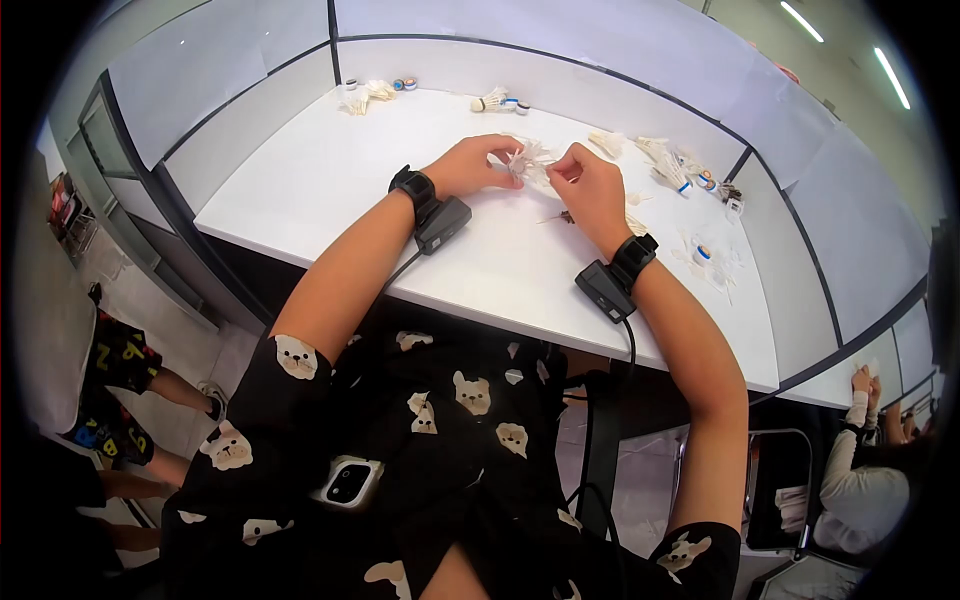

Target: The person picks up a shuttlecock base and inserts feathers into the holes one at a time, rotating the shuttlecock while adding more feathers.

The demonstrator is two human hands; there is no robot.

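Over the middle of the white table, my left hand holds a white feathery piece between thumb and fingers; it looks like part of a shuttlecock. My right hand is closed in a pinch at the right side of that piece. What its fingertips grip is too small to make out. Just below my right hand a small dark brown bit lies on the table. Each wrist wears a black strap with a small box and a cable.
Shuttlecocks and feathers lie at the back left, back middle and right. A blue-banded cork sits among loose feathers at the right. Partition panels surround the table. Other people are at the far left and lower right.
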